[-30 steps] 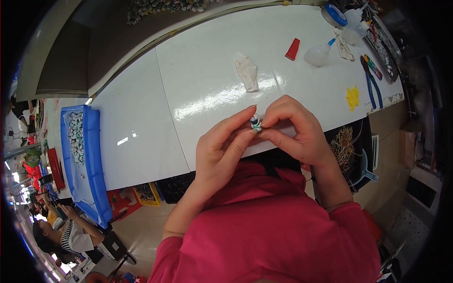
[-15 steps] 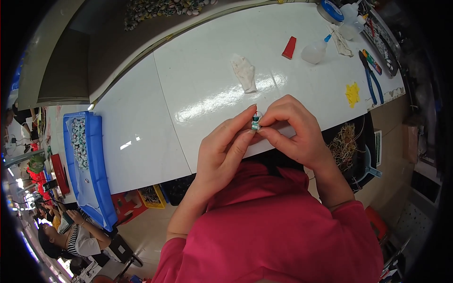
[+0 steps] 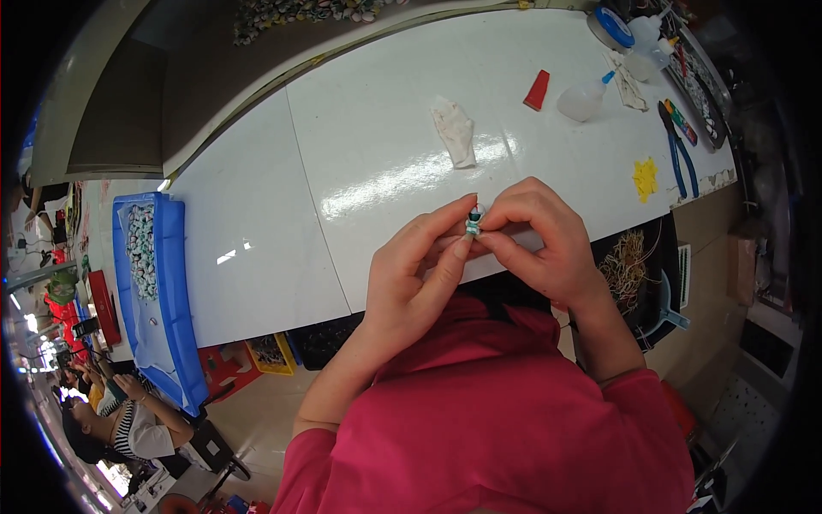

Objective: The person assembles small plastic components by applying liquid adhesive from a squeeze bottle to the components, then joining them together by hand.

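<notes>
Pinching one small teal-and-white part [image 3: 473, 221] from both sides: left hand [image 3: 417, 278] and right hand [image 3: 541, 242]. Held above the white worktop [image 3: 368, 154] edge.

Single head-worn fisheye view looked steeply down, close over the hands [image 3: 479, 257], onto the white desk [image 3: 360, 154]; edges bowed toward the rim.

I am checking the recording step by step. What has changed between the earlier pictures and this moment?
Almost nothing. Both hands stay together above the near edge of the white table: the left hand and the right hand still pinch the small teal and white part between their fingertips. The whole scene sits slightly lower in the picture, so the head moved a little. The crumpled white cloth, the squeeze bottle and the blue tray stayed put.
</notes>
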